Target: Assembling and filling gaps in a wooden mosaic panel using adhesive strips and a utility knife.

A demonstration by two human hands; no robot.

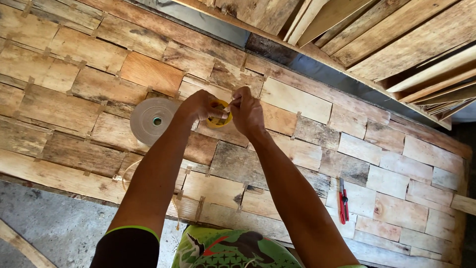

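Gripping a small yellow tape roll (pixel 218 117) from its left side, the left hand (pixel 201 105) curls around it, while the right hand (pixel 247 110) pinches at the roll's upper right edge, fingers closed. The roll sits between both hands, above a sheet of patched wooden veneer pieces (pixel 297 149). Just left lies a large flat grey paper-tape roll (pixel 152 120). Well right rests a red utility cutter (pixel 342 200).

Bright even daylight, sharp, soft shadows.
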